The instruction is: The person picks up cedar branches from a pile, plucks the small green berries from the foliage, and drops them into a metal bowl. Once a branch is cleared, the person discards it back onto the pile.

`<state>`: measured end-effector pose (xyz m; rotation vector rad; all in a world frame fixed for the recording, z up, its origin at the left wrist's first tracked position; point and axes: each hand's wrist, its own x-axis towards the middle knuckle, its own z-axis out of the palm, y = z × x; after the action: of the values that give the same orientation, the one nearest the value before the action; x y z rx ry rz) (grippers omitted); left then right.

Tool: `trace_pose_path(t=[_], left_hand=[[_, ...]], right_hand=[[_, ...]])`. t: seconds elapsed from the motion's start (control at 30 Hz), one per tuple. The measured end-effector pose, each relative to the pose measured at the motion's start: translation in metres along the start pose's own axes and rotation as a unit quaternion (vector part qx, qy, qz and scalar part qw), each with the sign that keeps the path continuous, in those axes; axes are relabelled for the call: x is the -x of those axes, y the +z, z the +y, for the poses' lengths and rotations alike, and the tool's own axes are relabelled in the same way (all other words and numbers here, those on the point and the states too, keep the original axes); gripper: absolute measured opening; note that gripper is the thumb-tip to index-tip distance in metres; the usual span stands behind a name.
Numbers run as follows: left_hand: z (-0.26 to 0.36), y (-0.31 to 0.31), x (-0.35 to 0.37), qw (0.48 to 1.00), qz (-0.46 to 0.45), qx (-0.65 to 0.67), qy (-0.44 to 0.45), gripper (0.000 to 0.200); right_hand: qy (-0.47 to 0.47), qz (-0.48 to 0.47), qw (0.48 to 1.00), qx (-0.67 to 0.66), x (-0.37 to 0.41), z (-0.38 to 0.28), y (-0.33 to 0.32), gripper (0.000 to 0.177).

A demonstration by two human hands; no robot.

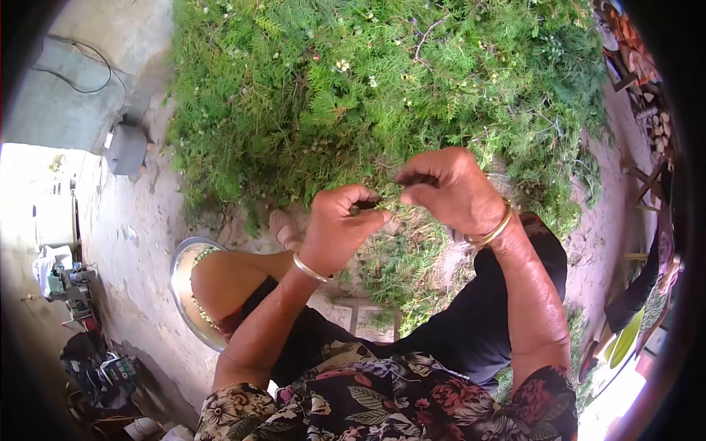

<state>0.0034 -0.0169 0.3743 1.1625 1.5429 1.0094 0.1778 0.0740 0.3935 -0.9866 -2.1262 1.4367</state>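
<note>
Pinched small green leafy sprig (pixel 384 206) in fingers of bare left hand (pixel 334 226), could not tell grip of bare right hand (pixel 462 197), judged loss among scattered green clippings (pixel 392 273) possible through slackening.

Upper garment (pixel 375 400): short-sleeved, dark ground, floral print with cream and dusky-red blooms and pale leaves. Lower garment (pixel 441 342): plain black fabric. Left wrist: one slim silver-coloured bangle (pixel 309 274). Right wrist: gold-coloured bangle (pixel 503 224), rounded profile.
</note>
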Motion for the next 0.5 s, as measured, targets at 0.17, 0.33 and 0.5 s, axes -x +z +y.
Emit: trace_pose_path(t=[0.17,0.33,0.5], left_hand=[[0.005,-0.006,-0.013,0.986,-0.061,-0.127,0.087,0.016],[0.008,-0.008,-0.027,0.994,-0.107,0.025,0.027,0.012],[0.013,-0.014,-0.031,0.964,-0.146,0.216,-0.061,0.006]], right_hand=[[-0.086,0.006,0.996,0.033,-0.005,0.002,0.016,0.004],[-0.053,0.072,0.990,0.108,-0.012,0.000,0.019,0.008],[0.001,0.059,0.998,-0.009,-0.017,-0.011,0.015,0.007]])
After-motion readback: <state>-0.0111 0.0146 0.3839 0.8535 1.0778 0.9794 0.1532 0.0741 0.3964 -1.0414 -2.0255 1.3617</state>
